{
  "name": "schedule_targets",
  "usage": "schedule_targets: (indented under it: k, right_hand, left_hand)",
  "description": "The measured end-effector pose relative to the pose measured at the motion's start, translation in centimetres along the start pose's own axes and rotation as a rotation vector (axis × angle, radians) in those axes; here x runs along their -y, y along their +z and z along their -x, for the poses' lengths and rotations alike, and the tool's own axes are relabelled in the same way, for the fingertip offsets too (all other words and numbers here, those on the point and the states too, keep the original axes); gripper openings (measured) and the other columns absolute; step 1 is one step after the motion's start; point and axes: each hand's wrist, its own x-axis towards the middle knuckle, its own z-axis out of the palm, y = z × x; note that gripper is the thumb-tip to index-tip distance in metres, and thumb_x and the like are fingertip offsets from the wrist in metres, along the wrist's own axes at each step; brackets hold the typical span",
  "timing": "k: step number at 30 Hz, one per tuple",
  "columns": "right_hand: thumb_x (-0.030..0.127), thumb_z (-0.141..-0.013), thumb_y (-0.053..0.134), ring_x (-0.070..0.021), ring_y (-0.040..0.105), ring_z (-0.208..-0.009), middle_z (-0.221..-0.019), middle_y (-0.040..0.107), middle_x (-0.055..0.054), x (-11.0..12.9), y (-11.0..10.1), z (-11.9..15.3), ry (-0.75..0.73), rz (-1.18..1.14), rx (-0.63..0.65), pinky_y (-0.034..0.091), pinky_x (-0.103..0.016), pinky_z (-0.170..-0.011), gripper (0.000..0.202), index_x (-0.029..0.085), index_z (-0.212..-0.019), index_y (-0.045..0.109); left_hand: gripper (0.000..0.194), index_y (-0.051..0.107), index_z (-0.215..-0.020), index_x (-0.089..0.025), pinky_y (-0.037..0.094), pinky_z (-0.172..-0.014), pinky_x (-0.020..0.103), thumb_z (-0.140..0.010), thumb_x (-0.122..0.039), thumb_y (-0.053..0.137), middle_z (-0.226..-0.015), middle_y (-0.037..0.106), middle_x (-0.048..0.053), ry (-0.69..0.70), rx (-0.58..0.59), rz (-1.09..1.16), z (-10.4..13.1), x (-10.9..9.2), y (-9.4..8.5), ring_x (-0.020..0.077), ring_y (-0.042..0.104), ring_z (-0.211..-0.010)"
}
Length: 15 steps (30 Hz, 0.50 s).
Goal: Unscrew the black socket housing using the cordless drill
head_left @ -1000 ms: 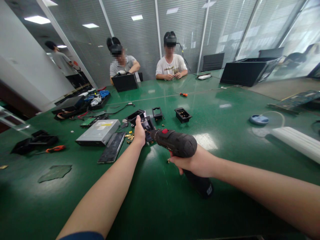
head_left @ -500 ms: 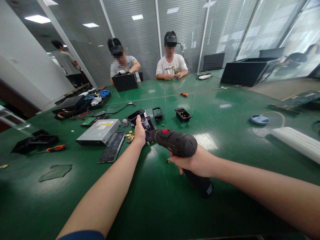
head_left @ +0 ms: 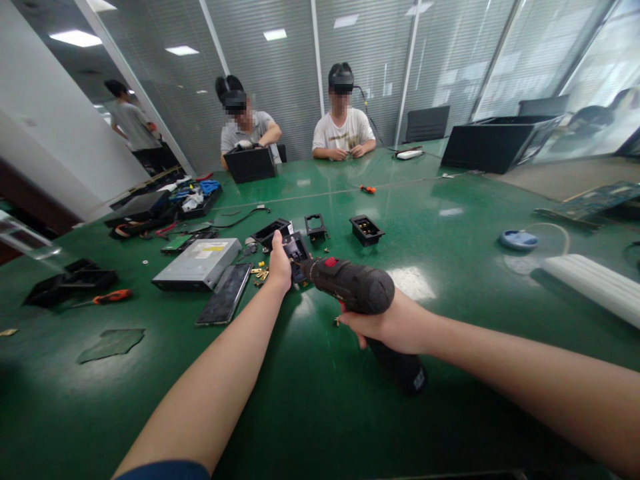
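Observation:
My right hand (head_left: 387,323) is closed around the handle of a black cordless drill (head_left: 355,287) with a red switch on top. The drill points left, its nose end at a small black plastic socket housing (head_left: 299,249). That housing is gripped by my left hand (head_left: 280,263), thumb up; the other fingers are mostly hidden. Whether the bit touches a screw I cannot tell. Small brass pieces (head_left: 260,272) lie left of my left hand. Behind the held part are another black housing (head_left: 273,230), a black frame (head_left: 315,227) and a black housing with brass contacts inside (head_left: 367,230).
Left on the green table are a silver disc drive (head_left: 200,263), a dark phone-like slab (head_left: 225,293), an orange screwdriver (head_left: 113,297) and black plastic parts (head_left: 70,283). Another orange screwdriver (head_left: 368,190) lies farther back. Two people (head_left: 343,130) sit opposite. A white strip (head_left: 595,283) lies right.
My hands, the drill and the held housing stay almost exactly in place. In the far left background, a standing person has shifted slightly.

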Motion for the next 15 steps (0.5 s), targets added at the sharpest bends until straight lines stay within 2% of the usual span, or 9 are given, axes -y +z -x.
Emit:
schedule_targets:
  k: [5,15]
  right_hand:
    - [0.014,-0.089,0.079,-0.0168,0.068,-0.053,-0.061,0.068,0.006,0.04,0.15,-0.06,0.020,-0.011,-0.017,0.057,-0.026,-0.057,0.019,0.025,-0.092,0.063]
    - [0.018,-0.087,0.081,-0.0168,0.070,-0.055,-0.070,0.071,0.005,-0.37,0.11,-0.01,0.009,-0.014,-0.024,0.059,-0.027,-0.056,0.018,0.025,-0.096,0.066]
  left_hand:
    - [0.080,0.082,-0.104,-0.023,0.078,-0.085,0.046,-0.098,-0.102,0.066,-0.097,0.090,0.014,0.001,0.004,-0.018,0.08,-0.05,0.05,0.0392,0.094,-0.104]
    - [0.084,0.083,-0.106,-0.025,0.077,-0.090,0.045,-0.093,-0.106,0.068,-0.100,0.091,0.014,0.040,0.013,-0.056,-0.27,0.21,-0.37,0.0387,0.094,-0.108]
